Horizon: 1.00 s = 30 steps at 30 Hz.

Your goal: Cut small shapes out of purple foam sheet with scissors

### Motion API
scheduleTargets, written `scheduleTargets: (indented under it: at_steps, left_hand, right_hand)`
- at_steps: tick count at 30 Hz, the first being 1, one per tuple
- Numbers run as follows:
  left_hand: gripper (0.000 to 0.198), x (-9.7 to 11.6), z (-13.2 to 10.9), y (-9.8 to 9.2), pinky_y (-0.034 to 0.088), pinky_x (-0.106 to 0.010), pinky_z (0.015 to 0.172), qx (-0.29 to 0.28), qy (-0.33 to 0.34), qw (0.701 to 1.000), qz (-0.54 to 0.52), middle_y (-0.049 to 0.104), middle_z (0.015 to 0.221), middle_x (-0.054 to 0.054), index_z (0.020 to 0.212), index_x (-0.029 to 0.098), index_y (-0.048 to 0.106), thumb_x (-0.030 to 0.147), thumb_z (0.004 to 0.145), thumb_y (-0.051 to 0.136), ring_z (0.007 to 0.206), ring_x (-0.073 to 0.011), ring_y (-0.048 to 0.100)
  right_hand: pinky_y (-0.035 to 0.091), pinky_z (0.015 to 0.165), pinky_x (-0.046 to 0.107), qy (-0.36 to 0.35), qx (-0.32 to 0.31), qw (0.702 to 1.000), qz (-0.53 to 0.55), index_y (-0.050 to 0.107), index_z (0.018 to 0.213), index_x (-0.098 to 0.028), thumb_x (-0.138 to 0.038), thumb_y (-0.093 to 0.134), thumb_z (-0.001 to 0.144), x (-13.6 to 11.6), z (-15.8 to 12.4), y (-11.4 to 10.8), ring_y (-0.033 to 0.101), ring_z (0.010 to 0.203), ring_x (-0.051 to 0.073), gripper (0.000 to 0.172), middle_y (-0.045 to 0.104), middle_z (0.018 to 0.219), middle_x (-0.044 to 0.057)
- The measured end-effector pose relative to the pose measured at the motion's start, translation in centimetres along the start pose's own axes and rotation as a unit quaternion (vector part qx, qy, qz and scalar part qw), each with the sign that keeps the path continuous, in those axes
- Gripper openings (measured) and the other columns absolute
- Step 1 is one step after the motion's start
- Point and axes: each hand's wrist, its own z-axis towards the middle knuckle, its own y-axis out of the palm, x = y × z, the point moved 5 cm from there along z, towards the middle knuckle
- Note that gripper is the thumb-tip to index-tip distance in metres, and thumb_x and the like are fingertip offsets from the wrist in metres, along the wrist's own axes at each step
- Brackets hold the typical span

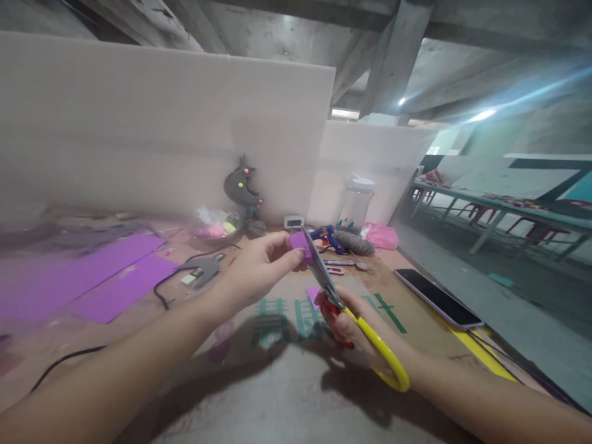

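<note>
Between the thumb and fingers of my left hand (264, 265) is a small purple piece of paper or felt (300, 245), held up over the table. My right hand (349, 317) grips a pair of scissors (330, 290) with one yellow and one red handle loop. Their blades point up and away and lie against the right side of the purple piece; I cannot tell how far apart they are. A smaller purple scrap (313, 297) lies on the cardboard (416, 333) below the hands.
Large purple sheets (106, 277) spread at the left. Behind the hands stand a dark crescent-moon ornament (240, 188), a bowl (217, 229), a blue glue gun (330, 237), grey yarn (354, 242) and a clear jar (356, 203). A phone (437, 297) lies near the right table edge.
</note>
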Motion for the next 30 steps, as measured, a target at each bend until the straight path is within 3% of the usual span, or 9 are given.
scheduleTargets:
  at_steps: [13, 24, 30]
  left_hand:
    - [0.018, 0.2, -0.2, -0.4, 0.053, -0.026, 0.080, 0.005, -0.005, 0.997, 0.079, 0.071, 0.086, -0.001, 0.088, 0.017, 0.065, 0.033, 0.093, 0.060, 0.086, -0.0148, 0.068]
    - [0.018, 0.1, -0.1, -0.1, 0.055, -0.026, 0.080, -0.001, -0.016, 0.999, 0.050, 0.071, 0.086, -0.002, 0.094, 0.017, 0.068, 0.033, 0.093, 0.061, 0.085, -0.0147, 0.069]
    - [0.019, 0.0, -0.1, 0.4, 0.054, -0.026, 0.076, -0.028, -0.025, 0.999, 0.027, 0.070, 0.079, -0.002, 0.086, 0.016, 0.069, 0.033, 0.092, 0.061, 0.077, -0.0138, 0.066]
  right_hand:
    - [0.028, 0.047, 0.022, -0.001, 0.005, 1.000, 0.018, 0.056, 0.109, -0.019, -0.070, 0.060, 0.088, 0.3, 0.1, 0.0, 0.032, 0.057, 0.009, 0.055, 0.045, 0.079, -0.002]
    - [0.028, 0.047, 0.022, -0.002, 0.016, 0.999, 0.030, 0.057, 0.110, -0.019, -0.071, 0.061, 0.087, 0.8, 0.1, -0.2, 0.032, 0.055, 0.009, 0.056, 0.044, 0.075, -0.003]
    - [0.029, 0.051, 0.024, -0.013, -0.003, 0.998, 0.059, 0.056, 0.112, -0.020, -0.072, 0.060, 0.087, 1.3, -0.1, -0.1, 0.032, 0.058, 0.010, 0.058, 0.040, 0.074, -0.004]
